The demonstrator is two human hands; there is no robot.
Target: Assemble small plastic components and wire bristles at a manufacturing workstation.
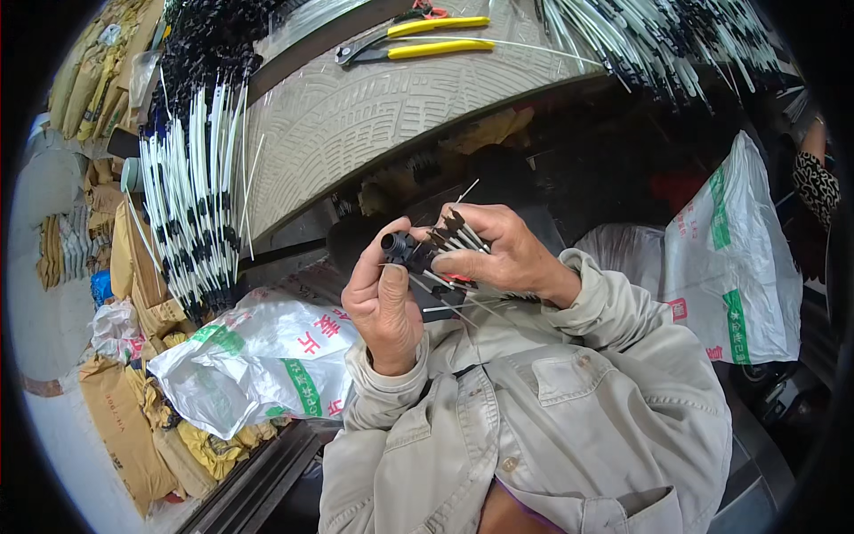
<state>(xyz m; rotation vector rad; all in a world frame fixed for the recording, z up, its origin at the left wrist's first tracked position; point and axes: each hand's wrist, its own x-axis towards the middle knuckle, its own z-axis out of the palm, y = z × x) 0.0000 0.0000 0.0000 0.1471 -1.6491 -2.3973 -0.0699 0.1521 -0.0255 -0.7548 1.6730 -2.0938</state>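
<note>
Both hands are raised close together in front of my chest. My left hand grips a black ribbed plastic fitting with a round open end, between thumb and fingers. My right hand is closed round a bunch of thin white plastic rods with dark tips, its thumb pressing across them. The fitting touches or nearly touches the bunch; the exact contact is hidden by the fingers. A bit of red shows under my right thumb, too small to name. Several rod ends stick out below the hands.
Yellow-handled cutting pliers lie on the patterned table ahead. Piles of white rods with black ends hang over its left edge, and more rods lie at far right. White woven sacks flank me. Another person's sleeve shows at right.
</note>
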